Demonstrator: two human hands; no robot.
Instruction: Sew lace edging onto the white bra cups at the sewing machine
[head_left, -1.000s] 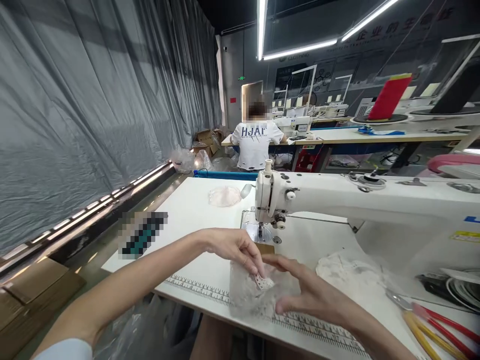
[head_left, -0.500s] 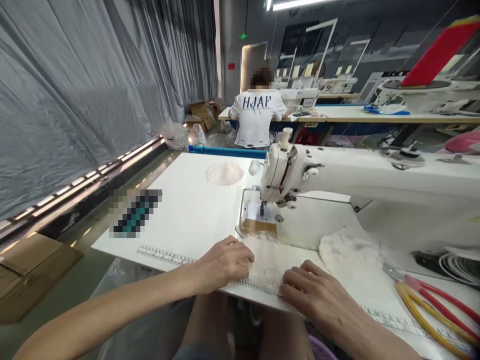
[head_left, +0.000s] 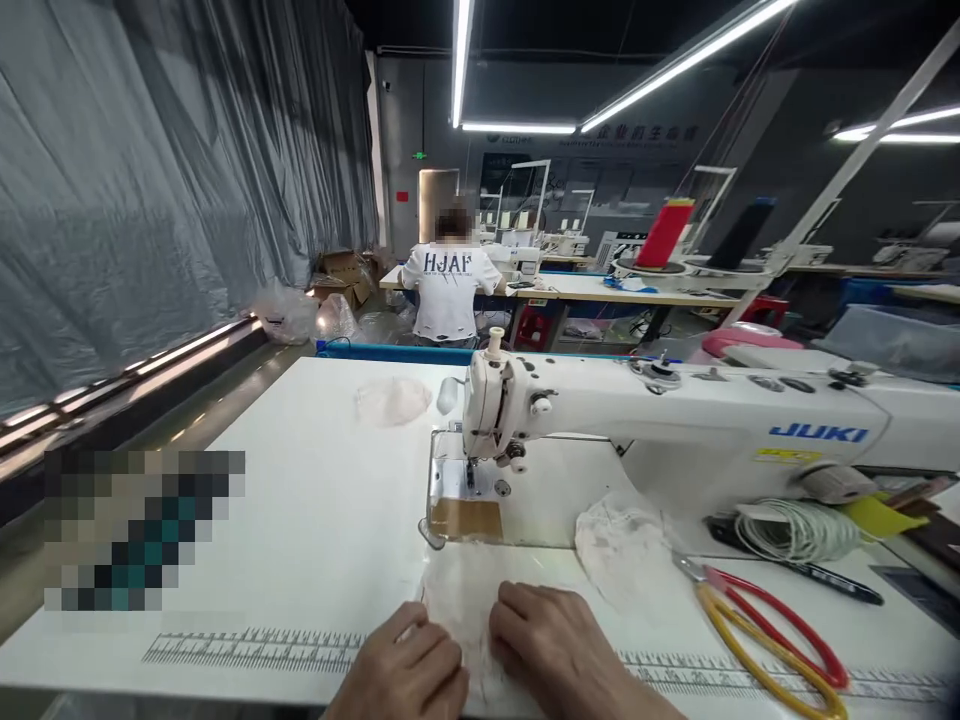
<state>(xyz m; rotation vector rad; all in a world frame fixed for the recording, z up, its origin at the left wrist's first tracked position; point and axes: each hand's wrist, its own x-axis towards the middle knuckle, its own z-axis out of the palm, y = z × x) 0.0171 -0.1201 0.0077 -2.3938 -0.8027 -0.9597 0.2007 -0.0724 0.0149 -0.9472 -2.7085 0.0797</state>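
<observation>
My left hand [head_left: 405,668] and my right hand [head_left: 547,640] rest side by side at the near edge of the white sewing table [head_left: 315,520]. Both have their fingers curled down onto a pale sheer lace piece [head_left: 459,605] lying flat between them. The lace reaches up toward the brown patch [head_left: 466,518] under the needle [head_left: 470,472] of the white JUKI sewing machine [head_left: 675,420]. A printed ruler strip [head_left: 247,650] runs along the table's front edge beside my left hand.
A heap of pale lace [head_left: 619,545] lies right of my hands, with red and yellow handled scissors [head_left: 765,625] beyond it. Another pale piece [head_left: 391,400] sits at the table's far side. A person in a white shirt [head_left: 450,290] sits at a bench behind.
My hands have drawn back to the near table edge and closed together over the lace. The view has lifted and shifted, so the machine now sits further right.
</observation>
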